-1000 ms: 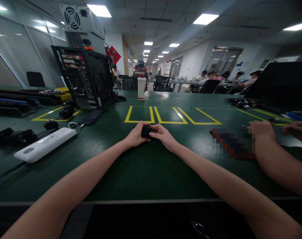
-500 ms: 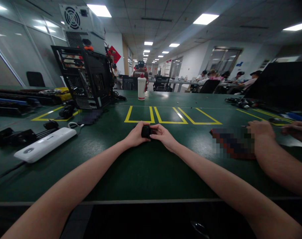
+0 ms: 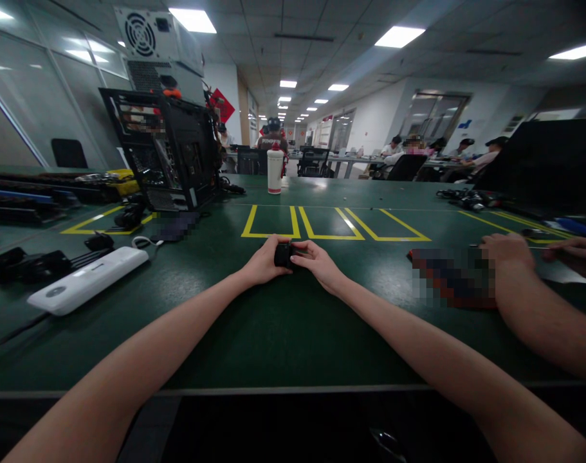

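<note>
A small black boxy object [image 3: 282, 255] is held just above or on the green table, in the middle of the head view. My left hand [image 3: 265, 262] is closed round its left side, with fingers over the top and the thumb below. From the right, my right hand [image 3: 316, 262] pinches at the object's right edge with thumb and fingers. What exactly lies between those right fingertips is too small to make out. Both forearms reach forward across the green table [image 3: 273, 334]. Just beyond my hands, yellow tape outlines [image 3: 268, 235] mark the tabletop.
A white power strip [image 3: 90, 280] with black adapters lies left. Behind it stands an open black computer case [image 3: 167, 154]. A white bottle [image 3: 274, 170] stands farther back. At right, another person's hand [image 3: 509, 254] is beside a blurred orange-edged thing [image 3: 451, 280]; a dark monitor [image 3: 543, 167] stands behind.
My right fingertips have shifted very slightly at the black object's edge. The other person's hands at the right have moved slightly. Otherwise the scene stays the same.
</note>
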The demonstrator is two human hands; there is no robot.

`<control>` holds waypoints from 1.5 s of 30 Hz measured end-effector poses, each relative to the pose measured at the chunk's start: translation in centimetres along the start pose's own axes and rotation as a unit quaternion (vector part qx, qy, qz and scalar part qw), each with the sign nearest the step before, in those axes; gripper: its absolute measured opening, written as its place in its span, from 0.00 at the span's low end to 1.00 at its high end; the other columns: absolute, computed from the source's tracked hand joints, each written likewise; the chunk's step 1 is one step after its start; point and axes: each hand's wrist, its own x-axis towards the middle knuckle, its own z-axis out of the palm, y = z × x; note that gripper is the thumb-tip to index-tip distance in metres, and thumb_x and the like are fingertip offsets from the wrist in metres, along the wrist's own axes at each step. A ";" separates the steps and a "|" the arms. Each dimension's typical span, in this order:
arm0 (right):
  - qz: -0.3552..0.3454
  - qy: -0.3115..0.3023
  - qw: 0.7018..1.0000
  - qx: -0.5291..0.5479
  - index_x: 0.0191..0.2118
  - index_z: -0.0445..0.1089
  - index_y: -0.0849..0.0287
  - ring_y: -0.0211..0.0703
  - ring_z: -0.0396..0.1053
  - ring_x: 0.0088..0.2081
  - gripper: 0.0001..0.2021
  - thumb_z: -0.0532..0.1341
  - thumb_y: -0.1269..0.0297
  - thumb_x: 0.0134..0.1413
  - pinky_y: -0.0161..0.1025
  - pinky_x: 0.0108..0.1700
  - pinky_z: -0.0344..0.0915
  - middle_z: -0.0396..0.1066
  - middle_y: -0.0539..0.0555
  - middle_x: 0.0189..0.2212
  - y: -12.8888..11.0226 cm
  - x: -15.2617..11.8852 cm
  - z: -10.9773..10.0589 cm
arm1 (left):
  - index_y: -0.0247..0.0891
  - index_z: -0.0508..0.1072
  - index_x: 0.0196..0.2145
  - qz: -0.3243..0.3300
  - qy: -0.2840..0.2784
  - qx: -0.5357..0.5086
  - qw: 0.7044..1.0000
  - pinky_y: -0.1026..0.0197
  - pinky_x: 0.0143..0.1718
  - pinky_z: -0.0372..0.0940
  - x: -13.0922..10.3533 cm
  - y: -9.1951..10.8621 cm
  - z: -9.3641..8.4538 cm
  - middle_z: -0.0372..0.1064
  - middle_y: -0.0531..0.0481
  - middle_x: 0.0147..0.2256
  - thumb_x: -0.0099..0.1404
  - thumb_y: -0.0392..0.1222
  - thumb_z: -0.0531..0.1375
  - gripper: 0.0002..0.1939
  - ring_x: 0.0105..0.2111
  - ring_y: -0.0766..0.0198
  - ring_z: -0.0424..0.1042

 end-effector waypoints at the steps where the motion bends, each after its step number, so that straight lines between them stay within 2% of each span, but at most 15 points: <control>1: -0.003 -0.004 1.000 -0.001 0.36 0.64 0.57 0.39 0.64 0.43 0.15 0.63 0.70 0.37 0.44 0.50 0.56 0.66 0.51 0.39 -0.1 -0.1 0.0 | 0.39 0.55 0.46 -0.001 -0.001 -0.001 1.000 0.52 0.46 0.59 0.0 0.0 0.0 0.58 0.47 0.44 0.44 0.38 0.65 0.32 0.45 0.56 0.62; 3: -0.007 -0.008 1.000 -0.011 0.35 0.63 0.57 0.39 0.64 0.42 0.16 0.63 0.70 0.36 0.43 0.49 0.57 0.66 0.50 0.37 -0.2 -0.2 0.0 | 0.39 0.55 0.46 -0.004 -0.001 -0.003 1.000 0.52 0.46 0.59 0.0 0.1 0.0 0.58 0.47 0.44 0.44 0.39 0.65 0.32 0.45 0.56 0.62; 9: -0.018 0.017 0.999 -0.028 0.34 0.64 0.57 0.37 0.63 0.40 0.11 0.61 0.64 0.41 0.42 0.48 0.57 0.66 0.49 0.34 0.3 0.1 -0.1 | 0.39 0.55 0.46 0.002 0.001 -0.004 1.000 0.52 0.46 0.58 0.1 -0.2 0.2 0.58 0.47 0.44 0.43 0.39 0.65 0.33 0.46 0.56 0.61; 14: -0.003 0.020 1.000 -0.014 0.38 0.65 0.58 0.39 0.63 0.43 0.14 0.62 0.66 0.40 0.43 0.50 0.56 0.66 0.52 0.38 0.6 0.4 -0.2 | 0.40 0.55 0.46 -0.002 0.002 -0.002 1.000 0.52 0.46 0.59 0.0 -0.2 0.2 0.59 0.47 0.44 0.43 0.38 0.65 0.33 0.45 0.57 0.62; 20: -0.013 -0.023 1.000 0.000 0.35 0.62 0.56 0.40 0.64 0.42 0.16 0.63 0.73 0.35 0.42 0.46 0.60 0.65 0.50 0.40 0.0 -0.2 0.0 | 0.40 0.55 0.46 0.001 -0.001 -0.001 1.000 0.52 0.47 0.59 0.0 0.0 0.0 0.58 0.47 0.45 0.44 0.39 0.65 0.32 0.46 0.56 0.61; 28: -0.025 0.015 0.999 -0.035 0.35 0.63 0.56 0.38 0.64 0.39 0.11 0.61 0.66 0.40 0.42 0.48 0.57 0.65 0.49 0.34 0.2 0.1 0.0 | 0.39 0.55 0.46 0.004 0.000 0.000 1.000 0.53 0.47 0.58 0.1 -0.3 0.1 0.58 0.47 0.45 0.44 0.40 0.65 0.33 0.46 0.57 0.61; 32: -0.009 0.005 1.000 -0.019 0.39 0.63 0.56 0.39 0.63 0.43 0.16 0.60 0.70 0.40 0.43 0.51 0.55 0.66 0.51 0.38 0.5 0.2 -0.1 | 0.39 0.55 0.46 0.010 0.001 0.000 1.000 0.53 0.47 0.58 0.0 -0.2 0.1 0.58 0.47 0.45 0.44 0.39 0.65 0.33 0.46 0.57 0.61; 36: 0.006 -0.003 1.000 -0.027 0.37 0.64 0.58 0.39 0.64 0.43 0.16 0.62 0.71 0.37 0.43 0.50 0.56 0.67 0.52 0.39 0.5 0.0 -0.1 | 0.39 0.55 0.46 0.006 0.000 0.001 1.000 0.53 0.47 0.58 0.0 -0.1 0.1 0.58 0.47 0.45 0.44 0.38 0.65 0.33 0.46 0.57 0.61; 39: 0.005 0.021 0.999 -0.026 0.37 0.64 0.59 0.39 0.64 0.43 0.15 0.61 0.69 0.38 0.41 0.49 0.57 0.67 0.52 0.39 0.4 0.1 -0.1 | 0.38 0.55 0.46 0.001 0.001 0.001 1.000 0.53 0.46 0.58 0.0 -0.1 0.1 0.58 0.46 0.45 0.43 0.38 0.65 0.33 0.46 0.57 0.61; 42: -0.012 0.085 0.995 -0.059 0.37 0.65 0.60 0.39 0.64 0.42 0.13 0.60 0.66 0.40 0.41 0.49 0.57 0.67 0.53 0.38 0.5 0.5 -0.5 | 0.38 0.55 0.46 -0.010 0.003 -0.007 1.000 0.53 0.48 0.57 0.2 -0.5 0.0 0.59 0.46 0.45 0.43 0.40 0.65 0.33 0.47 0.56 0.61; 45: -0.010 0.139 0.985 -0.104 0.37 0.65 0.61 0.39 0.65 0.39 0.13 0.59 0.64 0.41 0.41 0.47 0.58 0.67 0.53 0.36 0.8 0.7 -1.1 | 0.38 0.54 0.47 -0.059 -0.002 -0.016 0.998 0.52 0.47 0.58 0.4 -1.5 -0.4 0.60 0.46 0.44 0.44 0.44 0.65 0.35 0.46 0.56 0.62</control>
